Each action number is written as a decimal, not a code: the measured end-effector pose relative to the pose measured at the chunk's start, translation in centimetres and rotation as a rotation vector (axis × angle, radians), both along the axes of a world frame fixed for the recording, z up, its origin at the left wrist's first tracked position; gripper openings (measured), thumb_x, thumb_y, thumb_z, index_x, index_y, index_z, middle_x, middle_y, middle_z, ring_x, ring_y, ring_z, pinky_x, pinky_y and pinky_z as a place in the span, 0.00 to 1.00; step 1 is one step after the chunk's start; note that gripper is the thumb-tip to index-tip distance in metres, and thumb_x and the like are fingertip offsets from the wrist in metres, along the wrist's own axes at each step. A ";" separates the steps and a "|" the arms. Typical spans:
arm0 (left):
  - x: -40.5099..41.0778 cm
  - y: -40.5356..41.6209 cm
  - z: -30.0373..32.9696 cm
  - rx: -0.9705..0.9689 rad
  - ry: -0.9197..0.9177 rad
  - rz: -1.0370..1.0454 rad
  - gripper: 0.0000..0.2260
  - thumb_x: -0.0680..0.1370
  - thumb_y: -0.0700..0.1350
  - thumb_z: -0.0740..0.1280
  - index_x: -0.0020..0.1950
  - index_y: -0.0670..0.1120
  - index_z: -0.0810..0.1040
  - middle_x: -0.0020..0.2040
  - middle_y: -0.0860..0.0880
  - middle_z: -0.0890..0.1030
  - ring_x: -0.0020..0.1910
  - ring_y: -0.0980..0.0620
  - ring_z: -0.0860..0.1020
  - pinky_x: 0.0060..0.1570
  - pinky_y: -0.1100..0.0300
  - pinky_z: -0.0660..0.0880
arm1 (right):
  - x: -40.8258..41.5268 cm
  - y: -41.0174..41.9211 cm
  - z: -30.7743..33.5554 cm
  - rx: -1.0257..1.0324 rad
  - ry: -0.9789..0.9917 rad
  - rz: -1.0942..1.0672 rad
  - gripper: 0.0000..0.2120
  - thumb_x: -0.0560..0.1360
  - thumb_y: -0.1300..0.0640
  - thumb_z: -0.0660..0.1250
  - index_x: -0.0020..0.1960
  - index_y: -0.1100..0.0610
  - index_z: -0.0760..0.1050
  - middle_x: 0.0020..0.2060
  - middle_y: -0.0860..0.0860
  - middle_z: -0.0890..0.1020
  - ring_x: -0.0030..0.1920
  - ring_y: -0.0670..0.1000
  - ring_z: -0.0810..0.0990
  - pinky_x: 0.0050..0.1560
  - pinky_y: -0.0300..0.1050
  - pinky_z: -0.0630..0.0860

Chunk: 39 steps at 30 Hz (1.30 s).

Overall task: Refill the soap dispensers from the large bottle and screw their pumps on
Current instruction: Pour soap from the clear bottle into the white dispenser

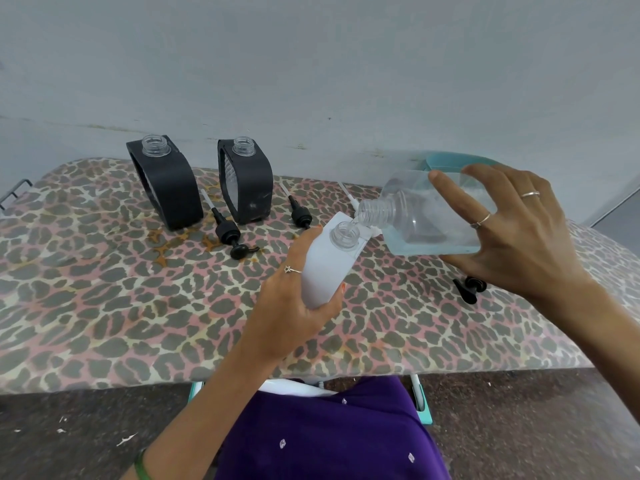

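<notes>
The left hand [294, 292] grips a white, flat-sided plastic soap dispenser [329, 261] from its left side, tilted, its open clear neck up. The right hand [512, 230] holds a large clear square plastic bottle [433, 216] tipped on its side, pale blue liquid pooled low inside, its threaded mouth just above the white dispenser's neck. Beyond the left hand, on the leopard-print desk [104, 306], stand two black-sleeved clear dispensers [166, 188] [247, 181], open-necked, each with a black pump [227, 230] [299, 213] lying beside it. Below the right hand lies another black pump [469, 287].
</notes>
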State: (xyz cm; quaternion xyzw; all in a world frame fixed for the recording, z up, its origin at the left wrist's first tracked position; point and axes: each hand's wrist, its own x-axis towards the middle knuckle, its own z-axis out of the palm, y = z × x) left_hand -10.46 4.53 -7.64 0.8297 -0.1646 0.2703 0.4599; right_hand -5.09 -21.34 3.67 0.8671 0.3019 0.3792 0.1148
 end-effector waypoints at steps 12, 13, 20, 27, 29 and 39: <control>0.0 0.0 0.0 -0.012 -0.003 -0.003 0.32 0.73 0.53 0.69 0.73 0.50 0.59 0.62 0.54 0.70 0.56 0.60 0.71 0.50 0.72 0.75 | 0.2 -0.1 0.1 -0.004 -0.016 0.009 0.39 0.68 0.40 0.72 0.73 0.50 0.62 0.58 0.64 0.76 0.55 0.66 0.75 0.52 0.61 0.71; 0.0 0.0 0.0 -0.010 -0.005 -0.003 0.32 0.73 0.53 0.70 0.73 0.50 0.59 0.62 0.53 0.70 0.56 0.60 0.71 0.50 0.73 0.74 | 0.2 -0.1 0.1 -0.006 -0.015 0.009 0.39 0.68 0.40 0.72 0.73 0.50 0.62 0.58 0.64 0.76 0.55 0.66 0.75 0.52 0.61 0.71; 0.0 0.0 0.0 0.010 -0.002 0.010 0.34 0.72 0.50 0.73 0.73 0.49 0.59 0.64 0.47 0.73 0.57 0.61 0.70 0.51 0.72 0.74 | 0.2 0.1 0.4 -0.007 -0.009 0.017 0.35 0.72 0.36 0.64 0.74 0.50 0.61 0.58 0.64 0.76 0.56 0.66 0.76 0.52 0.61 0.71; 0.0 0.0 0.0 -0.009 -0.008 0.001 0.32 0.73 0.54 0.69 0.73 0.50 0.59 0.62 0.55 0.71 0.55 0.61 0.72 0.47 0.65 0.78 | 0.0 0.2 0.5 0.001 -0.010 0.021 0.33 0.73 0.37 0.62 0.73 0.50 0.61 0.57 0.64 0.76 0.55 0.66 0.76 0.51 0.61 0.71; 0.0 0.0 0.0 -0.009 -0.009 0.003 0.32 0.73 0.55 0.68 0.73 0.50 0.59 0.61 0.54 0.71 0.55 0.61 0.71 0.47 0.66 0.78 | 0.0 0.2 0.5 0.002 -0.016 0.021 0.32 0.74 0.37 0.62 0.73 0.50 0.62 0.57 0.64 0.76 0.55 0.66 0.76 0.51 0.61 0.71; 0.0 0.0 0.1 -0.011 0.001 0.004 0.32 0.73 0.55 0.68 0.73 0.49 0.60 0.63 0.54 0.71 0.56 0.61 0.71 0.50 0.70 0.76 | 0.2 0.2 0.5 -0.009 -0.021 0.014 0.33 0.73 0.37 0.62 0.73 0.50 0.61 0.58 0.64 0.76 0.55 0.66 0.75 0.52 0.62 0.70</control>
